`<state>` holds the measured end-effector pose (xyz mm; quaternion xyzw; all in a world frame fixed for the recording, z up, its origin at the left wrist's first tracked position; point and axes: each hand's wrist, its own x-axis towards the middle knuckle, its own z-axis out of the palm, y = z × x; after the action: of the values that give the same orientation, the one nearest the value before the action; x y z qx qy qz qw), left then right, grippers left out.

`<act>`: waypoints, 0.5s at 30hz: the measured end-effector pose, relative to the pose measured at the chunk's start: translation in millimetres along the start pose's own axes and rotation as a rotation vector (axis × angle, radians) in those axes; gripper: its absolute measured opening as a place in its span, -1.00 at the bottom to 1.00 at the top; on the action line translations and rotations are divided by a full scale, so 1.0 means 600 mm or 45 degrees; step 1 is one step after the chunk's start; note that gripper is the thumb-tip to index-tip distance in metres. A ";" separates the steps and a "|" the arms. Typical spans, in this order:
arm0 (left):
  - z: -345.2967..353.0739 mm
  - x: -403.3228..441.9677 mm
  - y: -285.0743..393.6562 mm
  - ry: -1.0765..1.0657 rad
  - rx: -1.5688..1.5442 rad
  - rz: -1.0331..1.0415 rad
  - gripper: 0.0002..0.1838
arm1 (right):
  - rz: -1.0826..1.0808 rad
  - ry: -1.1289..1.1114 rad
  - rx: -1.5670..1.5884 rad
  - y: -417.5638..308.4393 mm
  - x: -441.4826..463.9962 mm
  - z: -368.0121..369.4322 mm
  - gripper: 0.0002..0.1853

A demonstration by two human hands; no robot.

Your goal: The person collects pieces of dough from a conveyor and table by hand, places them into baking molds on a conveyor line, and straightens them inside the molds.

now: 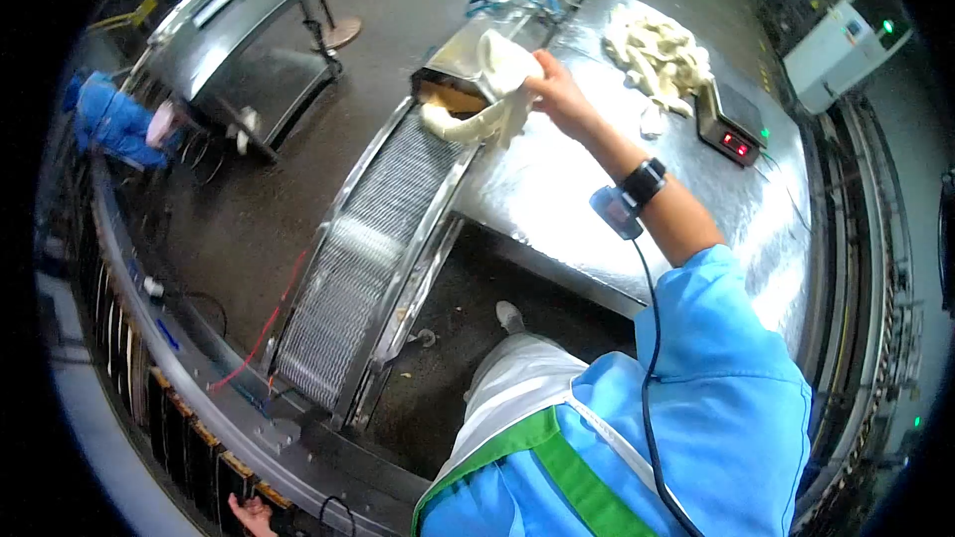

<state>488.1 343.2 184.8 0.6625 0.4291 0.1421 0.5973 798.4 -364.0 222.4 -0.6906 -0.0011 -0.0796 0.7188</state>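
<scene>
My right hand (562, 91) is stretched out over the top end of a metal-mesh conveyor (373, 229) and grips a long, pale, dough-like piece (497, 119). The piece hangs over the steel housing (463, 50) at the conveyor's end, partly across its opening. A dark watch and a small wired device sit on that wrist. At the lower left edge, my left hand (253, 515) is partly in view, fingers apart, holding nothing, near the curved metal rail.
On the steel table (537, 209) to the right lie a heap of pale dough pieces (662, 60) and a scale (731, 124) with red digits. A steel cart (239, 30) stands at upper left, with blue-clothed material (119, 119) beside it. A curved rail (179, 358) runs along the left.
</scene>
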 end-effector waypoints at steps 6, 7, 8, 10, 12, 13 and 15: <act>0.148 0.129 0.056 -0.250 0.237 0.546 -0.62 | -0.187 0.096 0.157 -0.078 0.047 -0.168 -0.54; 0.166 0.158 0.031 -0.157 0.343 0.494 -0.51 | -0.111 0.275 0.086 -0.106 0.049 -0.178 -0.54; 0.183 0.175 0.014 -0.065 0.448 0.445 -0.40 | -0.231 0.117 0.112 -0.098 0.078 -0.231 -0.56; 0.332 0.078 0.067 -0.063 0.583 0.382 -0.38 | -0.344 -0.002 0.134 -0.114 0.119 -0.288 -0.60; 0.415 0.053 0.084 -0.350 0.702 0.261 -0.34 | -0.307 0.060 0.060 -0.140 0.165 -0.334 -0.65; 0.440 0.051 0.066 -0.389 0.496 0.205 -0.36 | -0.313 0.207 0.001 -0.151 0.188 -0.351 -0.74; 0.425 0.121 0.017 -0.425 0.685 0.217 -0.37 | -0.336 0.365 -0.171 -0.183 0.223 -0.392 -0.73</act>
<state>713.9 227.1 108.0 0.8443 0.2906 -0.0374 0.4487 892.2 -616.6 335.2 -0.7126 0.0161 -0.2704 0.6472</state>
